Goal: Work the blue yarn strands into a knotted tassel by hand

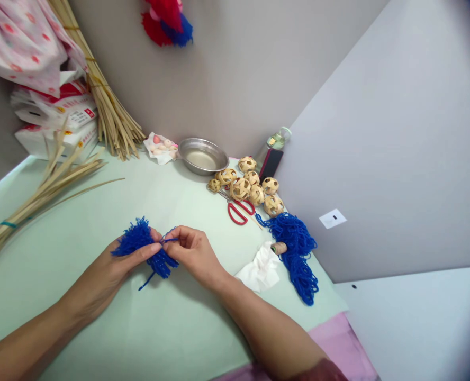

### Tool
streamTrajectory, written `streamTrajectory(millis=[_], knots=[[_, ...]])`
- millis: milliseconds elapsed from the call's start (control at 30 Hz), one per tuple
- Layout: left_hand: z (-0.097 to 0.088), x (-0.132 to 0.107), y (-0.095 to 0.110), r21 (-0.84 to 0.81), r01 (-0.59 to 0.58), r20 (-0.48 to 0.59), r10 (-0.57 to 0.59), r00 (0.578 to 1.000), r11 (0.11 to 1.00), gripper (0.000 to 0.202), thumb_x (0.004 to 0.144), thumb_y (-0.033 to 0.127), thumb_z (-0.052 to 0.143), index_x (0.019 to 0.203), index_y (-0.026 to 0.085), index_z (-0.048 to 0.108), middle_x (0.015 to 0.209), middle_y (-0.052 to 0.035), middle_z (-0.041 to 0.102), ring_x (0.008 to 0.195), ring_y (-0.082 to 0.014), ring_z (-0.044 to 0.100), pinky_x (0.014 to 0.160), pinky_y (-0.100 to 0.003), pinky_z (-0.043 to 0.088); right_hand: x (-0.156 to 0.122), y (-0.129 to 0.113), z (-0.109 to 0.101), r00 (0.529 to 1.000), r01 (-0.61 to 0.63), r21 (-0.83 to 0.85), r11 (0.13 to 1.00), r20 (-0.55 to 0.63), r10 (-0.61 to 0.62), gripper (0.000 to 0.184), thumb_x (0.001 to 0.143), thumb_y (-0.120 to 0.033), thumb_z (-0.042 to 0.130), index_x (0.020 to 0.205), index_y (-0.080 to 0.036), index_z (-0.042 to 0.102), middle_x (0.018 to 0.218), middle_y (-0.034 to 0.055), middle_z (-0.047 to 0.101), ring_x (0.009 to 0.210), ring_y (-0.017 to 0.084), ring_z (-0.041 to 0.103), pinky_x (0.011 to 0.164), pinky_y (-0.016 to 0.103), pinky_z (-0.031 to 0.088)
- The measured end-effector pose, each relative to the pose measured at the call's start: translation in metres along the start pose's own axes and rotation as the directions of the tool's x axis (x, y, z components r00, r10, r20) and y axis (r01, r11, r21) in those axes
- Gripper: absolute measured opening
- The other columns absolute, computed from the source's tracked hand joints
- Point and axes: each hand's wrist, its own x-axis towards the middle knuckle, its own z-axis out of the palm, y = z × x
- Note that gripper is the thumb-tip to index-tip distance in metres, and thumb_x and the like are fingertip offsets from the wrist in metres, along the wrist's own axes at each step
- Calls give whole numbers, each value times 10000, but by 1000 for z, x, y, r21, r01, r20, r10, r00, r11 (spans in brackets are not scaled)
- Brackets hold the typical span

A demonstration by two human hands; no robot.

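A blue yarn tassel (135, 238) with a bushy cut end lies in my left hand (119, 259), whose thumb and fingers close around it. My right hand (193, 251) pinches a thin blue strand of yarn (171, 239) at the tassel's tied middle, close to my left thumb tip. One loose yarn end dangles below the tassel. Both hands are held over the pale green tablecloth (139, 333). Red-handled scissors (238, 212) rest on the cloth beyond my right hand.
Blue yarn (294, 238), a thread spool (278, 247) and crumpled tissue (260, 268) lie to the right. Several woven balls (241, 188) sit near a metal bowl (203, 156), a bottle and a phone (270, 163). Plant strips (40, 193) and tissue packs (56, 140) occupy the left.
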Motion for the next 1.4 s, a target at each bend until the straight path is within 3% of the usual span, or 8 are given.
streamTrajectory(millis=[267,467,700,800,900,1033,1167,1400], knots=[[4,-1,3,-44,93,-35,-94,995,995,469,478,558,1095,804,280,905,889,-14,834,915,-221,738,777,-234,631,-1,1,0,1000,-10,-16,1000,6,11,257,688,-316,865,820,-200,677,688,-47,633,622,100,493,616,246,407],[2,-2,8,-110,39,61,-32,998,993,344,676,534,1042,852,282,887,910,-21,820,978,-220,756,840,-210,653,-1,4,1,999,-18,-37,999,29,20,211,693,-300,812,786,-201,651,680,-56,596,629,100,475,633,255,388],[8,-1,6,-163,92,-26,-97,995,982,431,626,576,1047,938,307,921,1157,-47,902,1170,-288,787,989,-292,671,-1,2,1,998,44,-27,999,45,-43,140,716,-270,765,775,-203,657,702,-35,612,651,112,482,644,256,389],[7,0,3,-127,70,-16,-72,997,990,436,606,576,1053,905,290,917,1048,-54,902,1079,-288,801,945,-313,678,0,2,2,997,66,29,997,25,-67,200,697,-300,821,774,-207,662,772,-6,683,676,121,514,635,250,409],[4,0,-2,-73,41,22,-39,999,997,401,615,526,1062,884,275,902,906,-27,869,940,-247,778,825,-272,654,0,3,2,998,57,30,998,-11,-57,219,700,-315,837,791,-205,672,721,-19,660,630,109,491,602,242,393],[4,-2,1,-54,19,13,-18,1000,998,357,634,435,1068,889,258,891,900,-3,843,898,-213,732,800,-258,603,0,5,1,997,76,3,997,-6,-76,205,731,-312,827,813,-208,671,675,-40,634,611,111,525,613,251,424],[8,-4,8,-89,71,-23,-73,997,993,446,499,366,1109,872,261,887,876,16,818,888,-205,712,780,-256,578,-1,2,0,996,84,-8,996,24,-84,249,777,-366,838,843,-214,652,716,-24,666,664,140,595,676,277,492],[2,-2,2,-18,50,24,-49,999,999,391,609,437,1055,904,267,863,869,-1,831,896,-252,738,839,-338,581,-4,-3,-5,997,65,-203,977,55,-54,517,938,-698,723,830,-209,596,761,-18,635,662,123,533,681,283,449]])
